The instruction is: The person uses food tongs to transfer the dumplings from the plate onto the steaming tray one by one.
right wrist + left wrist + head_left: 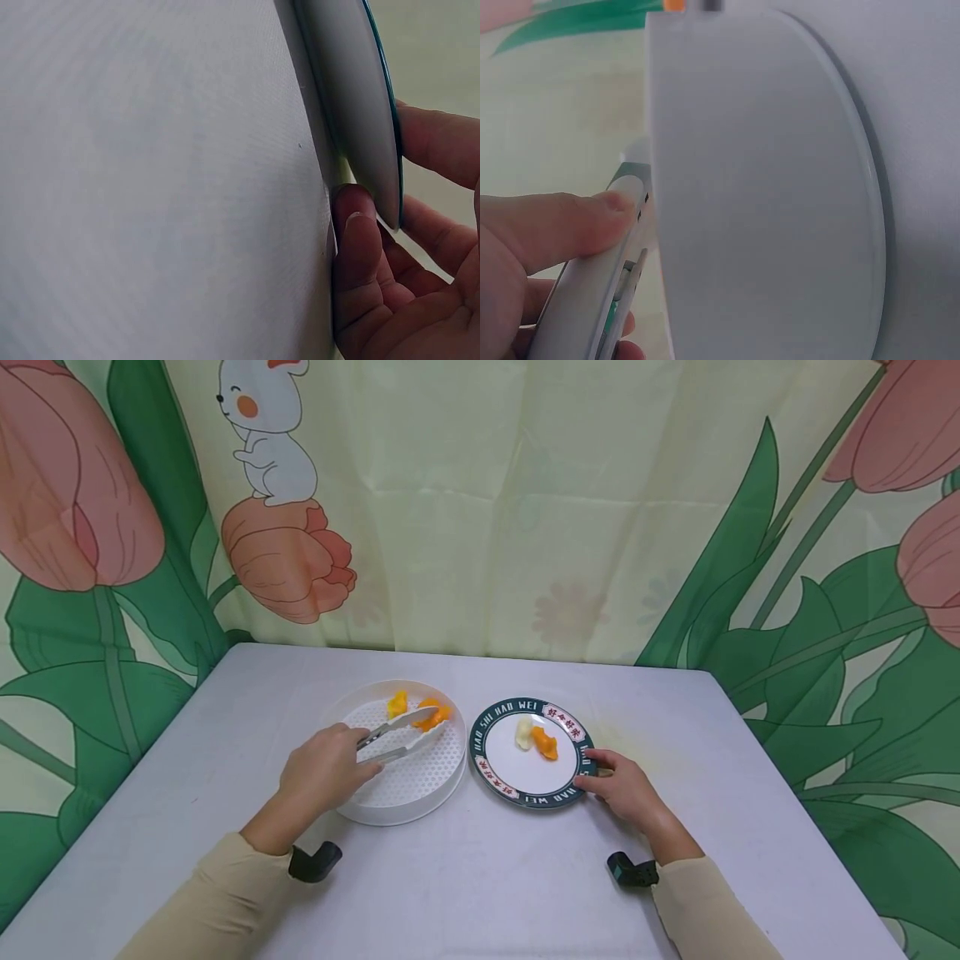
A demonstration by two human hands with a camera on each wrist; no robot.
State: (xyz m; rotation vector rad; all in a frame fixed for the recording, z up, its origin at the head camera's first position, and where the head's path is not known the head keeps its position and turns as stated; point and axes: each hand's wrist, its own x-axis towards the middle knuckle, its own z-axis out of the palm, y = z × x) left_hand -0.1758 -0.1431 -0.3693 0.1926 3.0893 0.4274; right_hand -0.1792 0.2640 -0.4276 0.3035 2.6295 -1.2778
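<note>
My left hand [324,768] grips a pair of metal tongs [390,748], with the thumb pressed on one arm in the left wrist view. The tongs reach over a round white perforated tray [397,789], their tips around small orange lumpy pieces [432,714]. A yellow piece [397,703] lies in the tray just left of them. With its fingers at the right rim, my right hand [626,785] holds a round plate [506,768] that has a dark patterned border. On the plate, a pale yellow piece [523,733] sits against an orange piece [544,743].
Tray and plate stand side by side on a white-covered table [487,893]. Behind the table hangs a printed curtain [480,527] with tulips and a rabbit. A black wrist camera [315,862] sits on the left wrist, another camera [632,870] on the right.
</note>
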